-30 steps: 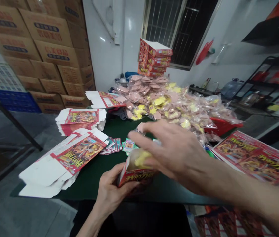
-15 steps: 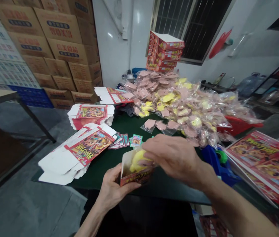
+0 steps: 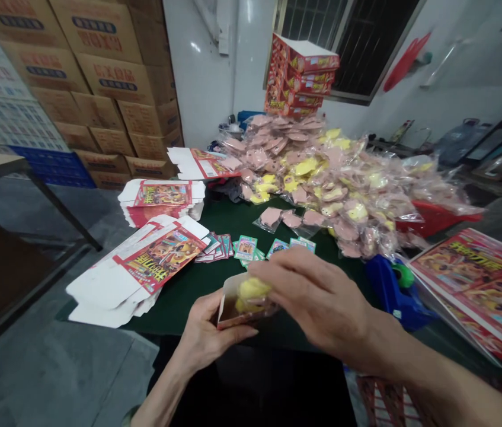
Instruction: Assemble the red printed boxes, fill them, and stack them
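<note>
My left hand is wrapped round a small printed carton, its open top tilted up and to the left. A yellow figure in clear plastic sits partly inside the carton's mouth. At the upper right of the carton, my right hand has its fingers closed together on the figure; the fingertips are partly hidden. Just beyond my hands lie green-edged cards and a fanned pile of red-edged cards.
Flattened cartons are stacked at left. Bagged pink and yellow pieces heap at the back, below stacked red boxes. A blue tape dispenser and printed red sheets lie at right. Brown cardboard boxes stand behind.
The yellow figure sits lower in the carton, with my right hand moved slightly down along with it. My left hand keeps its hold on the carton. The view has shifted a little.
</note>
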Tool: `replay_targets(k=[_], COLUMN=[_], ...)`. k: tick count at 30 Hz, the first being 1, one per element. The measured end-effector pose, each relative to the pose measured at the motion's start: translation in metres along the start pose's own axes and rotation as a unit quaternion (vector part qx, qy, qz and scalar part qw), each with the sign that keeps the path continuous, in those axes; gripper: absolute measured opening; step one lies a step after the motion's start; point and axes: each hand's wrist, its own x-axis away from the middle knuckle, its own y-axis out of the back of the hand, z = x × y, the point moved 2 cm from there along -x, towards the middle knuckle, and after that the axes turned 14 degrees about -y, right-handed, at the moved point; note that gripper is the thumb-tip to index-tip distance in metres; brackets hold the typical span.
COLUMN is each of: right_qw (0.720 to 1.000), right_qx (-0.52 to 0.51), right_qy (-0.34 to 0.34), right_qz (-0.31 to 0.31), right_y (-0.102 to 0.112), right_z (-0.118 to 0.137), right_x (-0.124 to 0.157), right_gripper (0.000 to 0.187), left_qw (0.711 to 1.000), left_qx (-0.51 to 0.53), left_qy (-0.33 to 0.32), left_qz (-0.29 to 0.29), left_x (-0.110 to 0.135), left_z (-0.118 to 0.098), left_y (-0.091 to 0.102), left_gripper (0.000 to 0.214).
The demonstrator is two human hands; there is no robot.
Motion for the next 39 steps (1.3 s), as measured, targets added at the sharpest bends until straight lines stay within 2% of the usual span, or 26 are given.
replay_targets(k=[2,4,8,10,14,17,21,24,26,30,32,34,36,38,39], right_qw=[0.998,0.997,0.991,0.987,0.997,0.999,0.992,0.991,0.994,0.991,0.986,0.988,0.991,0.986,0.976], right_qx=[0.001,-0.004,-0.089,-0.08,0.015,0.002,-0.009,0.025,0.013,-0.037,-0.045,-0.046,-0.058,-0.078,-0.08], right_qy=[0.041,0.064,-0.022,-0.053,-0.041,-0.042,-0.069,-0.061,-0.073,-0.104,-0.119,-0.126,-0.118,-0.125,-0.152], right_qz=[-0.052,-0.05,0.097,0.132,0.061,-0.013,-0.105,-0.119,-0.086,0.074,0.104,0.078,0.016,-0.078,-0.137], right_y=[-0.002,-0.001,0.007,0.006,-0.012,-0.023,-0.015,-0.008,-0.007,-0.019,-0.024,-0.024,-0.018,-0.01,-0.006], right_z=[-0.003,-0.002,0.0,0.003,0.011,0.012,0.008,0.007,0.006,0.003,0.004,0.008,0.011,0.005,-0.005], right_x=[-0.005,-0.008,-0.007,-0.001,0.017,0.025,0.02,0.016,0.018,0.032,0.04,0.046,0.051,0.057,0.061], right_gripper=[0.022,0.015,0.016,0.025,0.036,0.029,0.015,0.02,0.02,0.024,0.024,0.025,0.025,0.025,0.025], left_qw=[1.0,1.0,0.999,0.999,0.998,0.999,0.999,0.999,0.999,0.999,0.997,0.997,0.996,0.993,0.99], left_qx=[-0.01,-0.017,-0.039,-0.048,-0.051,-0.041,-0.022,-0.008,0.004,-0.033,-0.054,-0.053,-0.063,-0.098,-0.123], left_qy=[-0.006,-0.01,-0.02,-0.022,-0.021,-0.006,-0.002,-0.002,0.003,-0.019,-0.038,-0.043,-0.044,-0.058,-0.069], left_qz=[0.009,0.011,0.021,0.016,-0.014,-0.004,0.032,0.045,0.04,0.034,0.032,0.038,0.047,0.034,0.013], left_x=[-0.002,-0.003,-0.002,-0.001,0.002,0.003,0.003,0.001,0.001,0.0,-0.002,-0.002,-0.002,-0.001,0.001], left_z=[0.0,0.0,-0.001,-0.001,0.0,0.0,-0.001,0.0,0.001,-0.001,-0.004,-0.006,-0.009,-0.012,-0.013], left_y=[-0.002,-0.003,-0.005,-0.006,-0.006,-0.008,-0.014,-0.018,-0.019,-0.019,-0.021,-0.024,-0.026,-0.023,-0.019], left_gripper=[0.034,0.034,0.035,0.032,0.019,0.02,0.029,0.024,0.025,0.026,0.032,0.041,0.04,0.031,0.024])
